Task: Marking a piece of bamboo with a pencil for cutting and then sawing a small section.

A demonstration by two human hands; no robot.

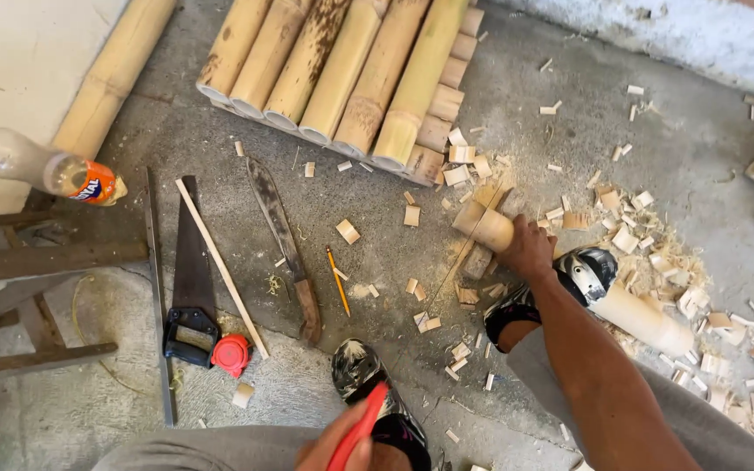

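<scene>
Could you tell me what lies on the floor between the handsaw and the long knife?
In the head view, a thin wooden stick lies slanted between the handsaw and the long knife.

The person wore grey trousers, seen along the lower edge of the frame and rising at the lower right. Both arms were bare, with no sleeves, watch or gloves on the hands: the right hand (pixel 527 249) at centre right, the left hand (pixel 339 445) at the bottom centre. On the feet were black sandals with glossy, white-marbled straps, one at bottom centre, one at centre right.
</scene>
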